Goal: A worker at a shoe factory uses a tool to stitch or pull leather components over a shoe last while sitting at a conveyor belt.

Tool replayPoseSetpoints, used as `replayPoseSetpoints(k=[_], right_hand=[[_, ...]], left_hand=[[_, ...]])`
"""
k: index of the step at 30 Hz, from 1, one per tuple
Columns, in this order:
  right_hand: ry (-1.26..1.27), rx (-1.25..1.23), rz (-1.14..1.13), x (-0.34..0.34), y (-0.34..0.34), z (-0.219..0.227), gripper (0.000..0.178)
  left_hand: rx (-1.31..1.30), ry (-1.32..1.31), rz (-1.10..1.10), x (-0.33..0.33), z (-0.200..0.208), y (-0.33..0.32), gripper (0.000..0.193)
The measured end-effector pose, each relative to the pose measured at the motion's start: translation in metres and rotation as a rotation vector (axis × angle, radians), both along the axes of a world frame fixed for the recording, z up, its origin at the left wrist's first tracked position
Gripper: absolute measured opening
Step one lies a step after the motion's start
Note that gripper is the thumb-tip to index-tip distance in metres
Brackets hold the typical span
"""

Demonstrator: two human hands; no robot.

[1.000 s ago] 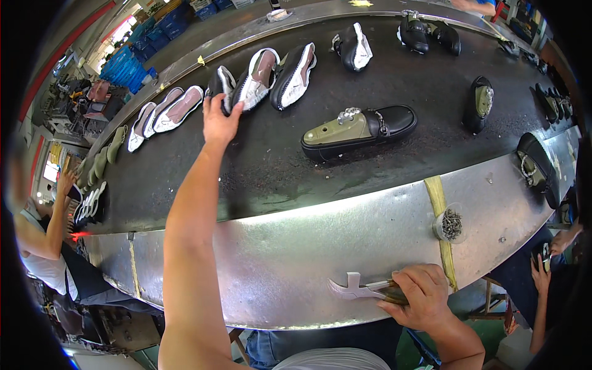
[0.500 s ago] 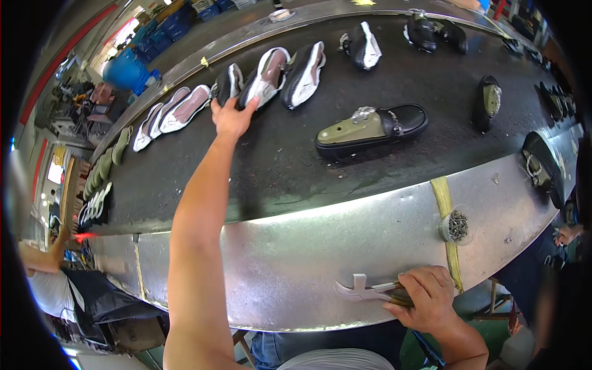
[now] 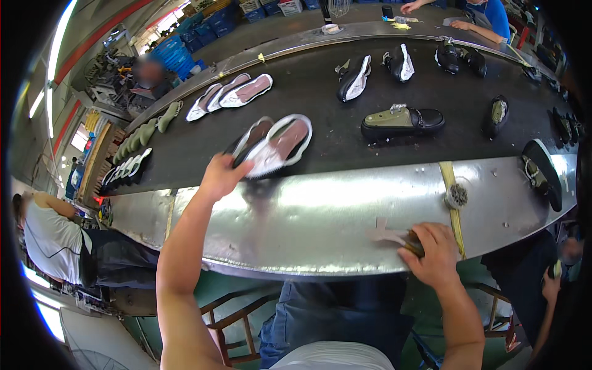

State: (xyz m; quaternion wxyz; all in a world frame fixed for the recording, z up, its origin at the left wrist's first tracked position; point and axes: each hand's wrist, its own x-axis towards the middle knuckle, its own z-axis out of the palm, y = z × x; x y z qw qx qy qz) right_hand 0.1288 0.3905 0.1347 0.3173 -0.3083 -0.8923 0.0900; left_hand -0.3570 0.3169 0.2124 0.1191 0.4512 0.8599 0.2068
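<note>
My left hand is closed on a pair of shoe uppers, lifted near the table's front edge. Their undersides face up, with white rims and pinkish insoles; motion blurs them slightly. In my right hand is a pair of lasting pincers with a hammer-like head, held over the metal ledge by its dark handles. On the belt beyond lie two more white-edged uppers, one at the middle and another to its right. A black shoe on a green last lies on the right of the middle.
A small cup of nails stands on the metal ledge by a yellow strip. Several white-edged uppers and green lasts line the left. A black shoe sits at the right end. Other people work around the table.
My left hand has drawn the pair of uppers out of the row toward me, lifting them off the belt. My right hand still holds the pincers. The view has shifted.
</note>
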Motion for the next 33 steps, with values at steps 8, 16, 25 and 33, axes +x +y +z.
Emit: replayPoseSetpoints(k=[8,16,25,33], right_hand=[[0.166,0.182,0.149,0.014,-0.062,-0.011,0.050],[0.210,-1.477,-0.105,0.073,-0.237,-0.109,0.019],[0.164,-1.702,-0.031,0.147,-0.293,-0.096,0.030],[-0.088,-1.182,0.039,0.146,-0.304,-0.063,0.029]], left_hand=[[0.127,0.414,-0.010,0.049,0.001,-0.203,0.060],[-0.306,0.001,-0.086,0.040,0.011,-0.042,0.091],[0.182,-0.404,-0.223,0.095,-0.010,-0.094,0.080],[0.576,-1.276,-0.083,0.306,-0.138,-0.273,0.080]])
